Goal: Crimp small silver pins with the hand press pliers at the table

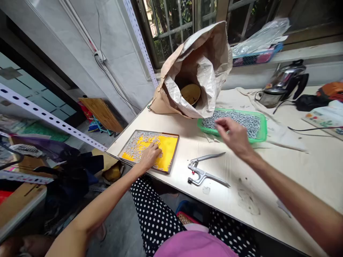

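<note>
My left hand (150,156) is over a shallow tray (174,151) lined in yellow, its fingers closed down among small silver metal pins (131,147) scattered there. My right hand (235,135) hovers at the near edge of a green plastic basket (264,130) heaped with similar metal pins (248,125). Its thumb and fingertips are pinched together; a greyish blur shows at the tips, too small to make out. Between the two hands, metal hand pliers (200,173) with a spring lie on the table, their handles spread apart.
A large paper sack (168,100), its mouth gaping, lies behind the tray with a yellowish bowl (190,93) inside. A metal kettle (288,76) and a metal mug (270,98) stand at the back right. Black cables cross the table's right side. The table (187,203) ends close to my lap.
</note>
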Demonstrator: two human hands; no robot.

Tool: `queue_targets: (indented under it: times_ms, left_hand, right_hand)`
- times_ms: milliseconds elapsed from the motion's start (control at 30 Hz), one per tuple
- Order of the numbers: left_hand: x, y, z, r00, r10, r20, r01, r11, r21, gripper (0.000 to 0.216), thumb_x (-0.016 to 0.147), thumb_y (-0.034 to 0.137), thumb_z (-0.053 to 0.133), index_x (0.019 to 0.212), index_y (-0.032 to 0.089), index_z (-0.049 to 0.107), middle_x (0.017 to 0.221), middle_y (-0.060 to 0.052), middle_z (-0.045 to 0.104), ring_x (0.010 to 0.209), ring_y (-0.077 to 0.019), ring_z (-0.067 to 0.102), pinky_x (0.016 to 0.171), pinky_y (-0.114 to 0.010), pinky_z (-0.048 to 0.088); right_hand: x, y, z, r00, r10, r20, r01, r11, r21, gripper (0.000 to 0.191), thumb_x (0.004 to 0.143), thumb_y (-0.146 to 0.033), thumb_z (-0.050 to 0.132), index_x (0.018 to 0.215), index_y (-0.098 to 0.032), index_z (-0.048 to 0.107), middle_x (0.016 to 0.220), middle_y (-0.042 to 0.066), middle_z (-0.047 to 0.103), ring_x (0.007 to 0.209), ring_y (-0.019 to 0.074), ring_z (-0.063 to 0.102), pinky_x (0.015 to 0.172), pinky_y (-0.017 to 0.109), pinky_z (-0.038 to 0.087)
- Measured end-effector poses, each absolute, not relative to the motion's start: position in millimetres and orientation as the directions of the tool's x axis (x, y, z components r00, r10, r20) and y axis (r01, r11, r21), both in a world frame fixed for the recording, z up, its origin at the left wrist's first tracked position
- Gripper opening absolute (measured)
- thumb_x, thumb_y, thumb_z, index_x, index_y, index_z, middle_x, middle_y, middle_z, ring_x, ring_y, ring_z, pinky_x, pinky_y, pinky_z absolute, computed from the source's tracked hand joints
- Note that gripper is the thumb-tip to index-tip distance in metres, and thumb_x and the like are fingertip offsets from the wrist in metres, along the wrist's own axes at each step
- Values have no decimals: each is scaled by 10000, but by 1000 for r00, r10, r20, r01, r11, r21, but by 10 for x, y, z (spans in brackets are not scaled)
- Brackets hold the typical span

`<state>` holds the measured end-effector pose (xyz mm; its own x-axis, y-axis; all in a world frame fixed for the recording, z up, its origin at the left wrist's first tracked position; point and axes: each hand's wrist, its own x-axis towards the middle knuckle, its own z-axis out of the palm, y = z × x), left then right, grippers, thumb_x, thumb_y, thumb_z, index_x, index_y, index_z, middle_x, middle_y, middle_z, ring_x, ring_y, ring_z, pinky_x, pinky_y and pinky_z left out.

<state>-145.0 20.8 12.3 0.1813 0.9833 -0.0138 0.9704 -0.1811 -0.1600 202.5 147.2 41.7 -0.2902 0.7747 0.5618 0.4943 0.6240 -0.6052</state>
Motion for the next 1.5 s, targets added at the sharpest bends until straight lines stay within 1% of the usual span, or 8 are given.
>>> queue_targets:
  times_ms: [167, 367, 533, 700, 833, 1000, 1200, 1500]
  left_hand:
    - [-1452, 309, 130, 316, 940, -133, 913, -339, -227, 207, 965, 206, 498, 966, 165, 700, 942, -106, 626, 941, -237, 491, 746, -319, 421]
    - [-1456, 439, 132, 417, 880, -230, 846, -468, -256, 189, 958, 162, 490, 972, 121, 674, 947, -118, 623, 937, -236, 506, 743, -317, 423]
    - [-1497, 491, 165, 424, 874, -236, 867, -467, -173, 166, 924, 108, 500, 903, 139, 661, 927, -112, 623, 918, -220, 524, 769, -299, 437]
    - [-1388, 427, 283, 316, 941, -118, 948, -317, 12, 170, 872, 104, 533, 762, 152, 652, 834, -92, 646, 854, -211, 573, 791, -313, 457]
    - [-1007, 287, 373, 66, 998, 5, 928, -63, 368, 113, 842, 180, 586, 829, 165, 696, 826, -53, 699, 776, -168, 626, 757, -276, 481]
    - [-363, 90, 274, -18, 925, -380, 604, 313, 733, 143, 782, 223, 653, 878, 134, 710, 711, -13, 686, 547, -104, 584, 557, -219, 469]
    - [-7, 1, 9, -26, 828, -560, 320, 537, 780, 202, 724, 284, 730, 783, 111, 646, 560, 28, 582, 467, -76, 501, 478, -202, 444]
    - [94, -43, -40, -90, 798, -596, 424, 572, 702, 252, 708, 360, 733, 767, 124, 670, 492, 61, 518, 413, -49, 375, 413, -179, 270]
  right_hand:
    - [2462, 1734, 371, -391, 820, 419, 813, 521, -261, 403, 900, -283, 558, 1274, -134, 581, 1255, 210, 583, 970, 319, 618, 754, 435, 508]
    - [2258, 663, -77, -674, 710, 205, 583, 681, -443, 257, 969, -258, 444, 1106, -191, 651, 1005, 94, 640, 889, 207, 612, 771, 327, 495]
    - [2084, 190, -195, -670, 739, 74, 692, 657, -299, 157, 945, -201, 507, 940, -186, 664, 948, 88, 631, 880, 226, 552, 750, 342, 433]
    - [2103, 208, -341, -647, 748, 146, 711, 662, -238, 149, 954, -183, 502, 907, -193, 644, 915, 76, 609, 859, 227, 511, 710, 342, 359]
    - [2108, 232, -392, -651, 737, 181, 708, 676, -203, 143, 942, -173, 530, 846, -192, 635, 875, 70, 598, 851, 228, 483, 703, 341, 310]
    - [2152, 272, -347, -678, 714, 177, 688, 701, -188, 169, 946, -170, 533, 815, -193, 638, 837, 57, 594, 834, 214, 467, 691, 340, 276]
    - [2217, 282, -316, -679, 717, 159, 691, 696, -193, 153, 944, -176, 546, 822, -186, 638, 845, 50, 600, 814, 200, 466, 679, 335, 253]
    - [2229, 248, -241, -671, 733, 109, 697, 674, -243, 159, 941, -126, 510, 853, -180, 631, 893, 62, 599, 837, 202, 461, 689, 329, 265]
